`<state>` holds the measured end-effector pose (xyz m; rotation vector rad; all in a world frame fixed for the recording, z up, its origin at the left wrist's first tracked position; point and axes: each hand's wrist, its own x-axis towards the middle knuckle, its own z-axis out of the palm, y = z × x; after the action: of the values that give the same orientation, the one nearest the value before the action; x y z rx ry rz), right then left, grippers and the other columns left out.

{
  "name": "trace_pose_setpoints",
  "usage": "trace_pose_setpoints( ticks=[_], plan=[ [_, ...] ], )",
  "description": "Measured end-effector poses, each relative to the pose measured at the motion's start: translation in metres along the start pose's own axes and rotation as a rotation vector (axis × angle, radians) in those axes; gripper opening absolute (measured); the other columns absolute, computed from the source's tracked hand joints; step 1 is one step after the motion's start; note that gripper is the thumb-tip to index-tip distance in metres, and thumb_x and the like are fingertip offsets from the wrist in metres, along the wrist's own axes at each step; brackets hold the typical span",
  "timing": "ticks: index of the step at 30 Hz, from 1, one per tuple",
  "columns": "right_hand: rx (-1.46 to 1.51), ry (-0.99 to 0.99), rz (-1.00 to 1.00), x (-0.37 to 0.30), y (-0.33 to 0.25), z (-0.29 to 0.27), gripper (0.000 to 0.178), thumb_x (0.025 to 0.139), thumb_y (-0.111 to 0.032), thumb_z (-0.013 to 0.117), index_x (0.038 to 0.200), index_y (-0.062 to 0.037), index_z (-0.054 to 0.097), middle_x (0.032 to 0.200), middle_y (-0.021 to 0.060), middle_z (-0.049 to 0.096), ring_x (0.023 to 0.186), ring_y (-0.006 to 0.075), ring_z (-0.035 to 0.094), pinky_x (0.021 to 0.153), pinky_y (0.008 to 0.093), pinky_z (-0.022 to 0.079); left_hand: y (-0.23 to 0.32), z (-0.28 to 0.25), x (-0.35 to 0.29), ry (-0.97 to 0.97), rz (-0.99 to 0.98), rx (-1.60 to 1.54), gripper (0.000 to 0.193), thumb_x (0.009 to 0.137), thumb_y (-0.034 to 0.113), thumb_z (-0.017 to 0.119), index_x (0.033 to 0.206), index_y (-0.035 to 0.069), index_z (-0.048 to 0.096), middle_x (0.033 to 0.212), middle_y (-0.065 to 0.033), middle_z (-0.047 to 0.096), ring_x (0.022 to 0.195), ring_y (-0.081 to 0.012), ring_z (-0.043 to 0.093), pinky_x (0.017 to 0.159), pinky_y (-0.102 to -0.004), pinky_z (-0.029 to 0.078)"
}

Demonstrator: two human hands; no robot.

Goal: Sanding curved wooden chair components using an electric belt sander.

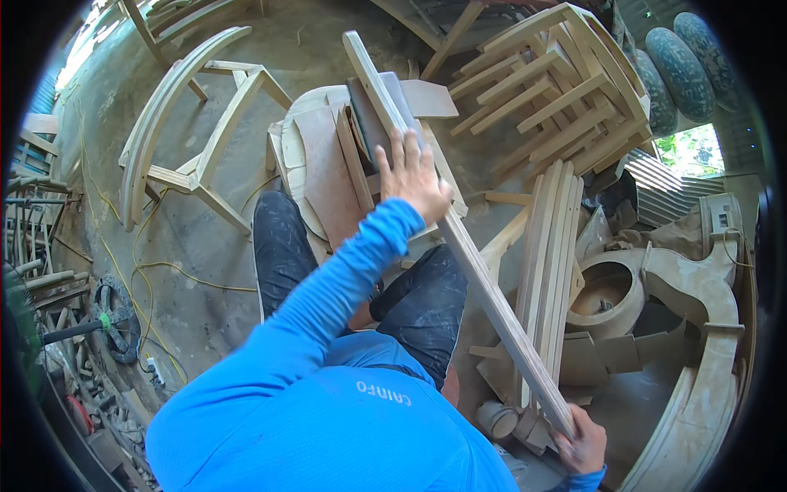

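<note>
A long pale wooden bar (492, 291) slants across the view, from the work stand in front of me down to my right side. My left hand (412, 176) lies on the bar with its fingers stretched out and apart, pressing from above. At the bar's near end, my right hand (582, 443) is closed around it. Beneath the bar's far part is a dark grey flat-faced block (399, 94), set on a low wooden stand (324, 164) between my knees. Where the bar meets the block is partly hidden by my left hand.
To the left stands a curved wooden frame (217, 152), with a yellow cable (147, 287) on the floor. At right are a pile of slatted wooden frames (566, 90), a stack of long bars (545, 271) and a machine with a round opening (607, 291). Wood scraps (90, 410) lie lower left.
</note>
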<state>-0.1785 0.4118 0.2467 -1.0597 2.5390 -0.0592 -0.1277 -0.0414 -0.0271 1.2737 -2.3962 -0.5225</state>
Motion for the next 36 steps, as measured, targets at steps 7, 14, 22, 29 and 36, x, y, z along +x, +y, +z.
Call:
trace_pose_setpoints(
  ticks=[7, 14, 22, 29, 36],
  plan=[
    [0.002, 0.042, 0.048, 0.002, 0.006, 0.034, 0.044, 0.076, -0.016, 0.079, 0.118, -0.0082, 0.068, 0.089, 0.0182, 0.072, 0.081, 0.0338, 0.073, 0.073, 0.0389, 0.056, -0.008, 0.001, -0.008, -0.001, 0.013, -0.080, 0.079, 0.085, 0.040, 0.059, 0.152, 0.004, 0.042, 0.168, -0.0225, 0.017, 0.159, -0.0393, 0.000, 0.124, -0.0637, -0.002],
    [-0.021, 0.264, -0.203, 0.112, -0.052, 0.113, 0.037, 0.080, -0.021, 0.080, 0.113, -0.0083, 0.069, 0.087, 0.0185, 0.070, 0.078, 0.0392, 0.068, 0.070, 0.0461, 0.053, -0.088, -0.004, 0.110, 0.049, 0.006, 0.063, 0.073, 0.091, 0.041, 0.053, 0.155, 0.008, 0.041, 0.171, -0.0164, 0.012, 0.160, -0.0344, -0.003, 0.125, -0.0617, -0.001],
    [-0.064, 0.427, -0.355, 0.229, -0.140, 0.165, 0.038, 0.078, -0.015, 0.080, 0.114, -0.0059, 0.069, 0.098, 0.0131, 0.063, 0.090, 0.0350, 0.061, 0.080, 0.0444, 0.049, -0.166, -0.039, 0.241, 0.108, 0.003, 0.237, 0.083, 0.093, 0.050, 0.050, 0.163, 0.013, 0.026, 0.174, -0.0085, 0.006, 0.160, -0.0287, -0.004, 0.127, -0.0584, 0.003],
    [0.054, 0.482, -0.481, 0.332, -0.200, 0.197, 0.044, 0.081, -0.018, 0.079, 0.121, -0.0062, 0.066, 0.101, 0.0122, 0.062, 0.091, 0.0343, 0.060, 0.079, 0.0449, 0.046, -0.194, -0.097, 0.337, 0.138, -0.065, 0.112, 0.086, 0.088, 0.042, 0.059, 0.163, 0.014, 0.027, 0.173, -0.0146, 0.002, 0.160, -0.0329, -0.004, 0.127, -0.0539, 0.003],
    [0.025, 0.671, -0.532, 0.424, -0.281, 0.216, 0.044, 0.087, -0.026, 0.076, 0.125, -0.0080, 0.064, 0.103, 0.0124, 0.062, 0.099, 0.0320, 0.061, 0.083, 0.0443, 0.042, -0.190, -0.133, 0.357, 0.133, -0.089, 0.102, 0.105, 0.084, 0.045, 0.066, 0.167, 0.017, 0.007, 0.173, -0.0138, -0.007, 0.160, -0.0329, -0.008, 0.127, -0.0527, 0.003]
  ],
)
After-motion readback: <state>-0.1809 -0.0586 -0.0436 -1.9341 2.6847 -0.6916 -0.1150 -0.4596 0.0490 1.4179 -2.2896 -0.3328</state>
